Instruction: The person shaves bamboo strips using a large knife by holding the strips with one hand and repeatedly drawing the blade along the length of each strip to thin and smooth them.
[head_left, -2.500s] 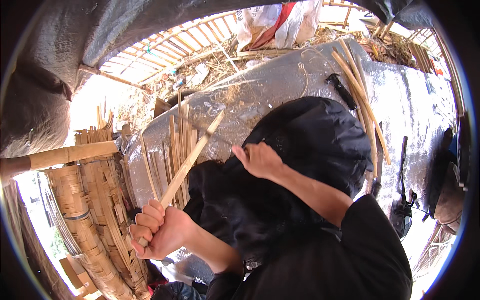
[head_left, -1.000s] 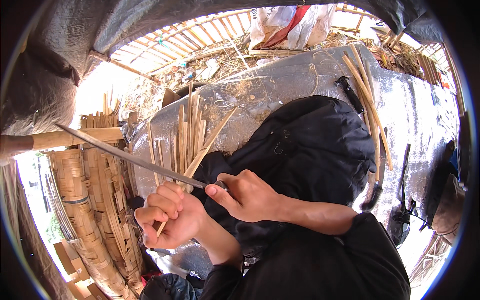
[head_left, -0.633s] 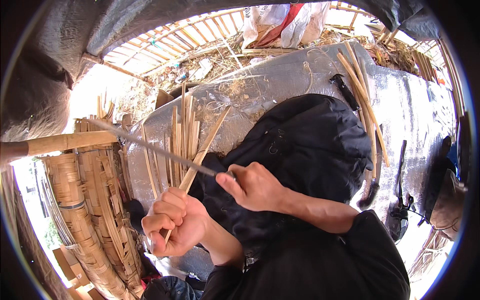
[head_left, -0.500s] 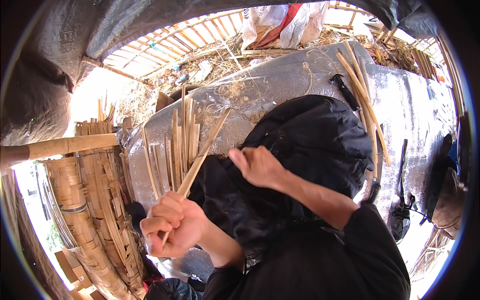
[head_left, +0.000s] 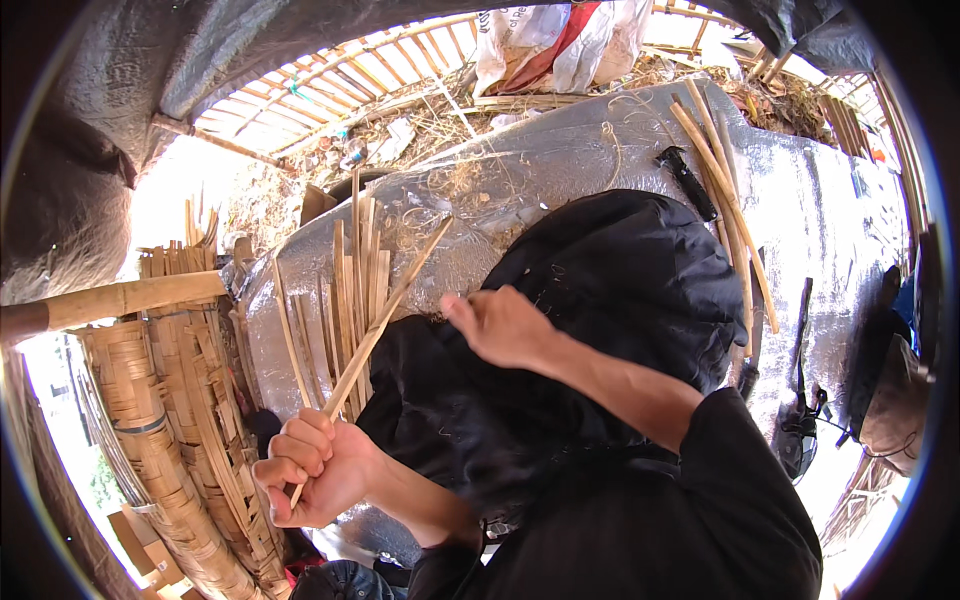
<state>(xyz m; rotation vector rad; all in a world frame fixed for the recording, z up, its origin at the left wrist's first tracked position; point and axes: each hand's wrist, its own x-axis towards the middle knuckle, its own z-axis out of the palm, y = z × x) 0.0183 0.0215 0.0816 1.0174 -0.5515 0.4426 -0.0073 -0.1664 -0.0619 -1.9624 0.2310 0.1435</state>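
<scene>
My left hand [head_left: 322, 462] is closed in a fist around the lower end of a pale bamboo strip [head_left: 390, 310]. The strip slants up and to the right, its far tip pointing away from me. Over the black cloth [head_left: 620, 265] on my lap, my right hand [head_left: 503, 328] has its fingers curled under and its thumb pointing left. Whether anything sits inside that hand is hidden. A gap separates it from the strip. Beyond my left hand, several similar strips [head_left: 345, 285] lie side by side.
A silvery sheet [head_left: 560, 150] covers the ground. At right lie more bamboo strips [head_left: 735, 205] beside a black-handled tool [head_left: 686, 182]. Woven bamboo rolls [head_left: 150, 420] and a bamboo pole [head_left: 140, 298] stand at left. A white and red sack [head_left: 560, 50] rests by the far slatted fence.
My left hand has shifted left and slightly toward me, carrying the bamboo strip with it. My right hand has moved a little left. The view has shifted slightly too.
</scene>
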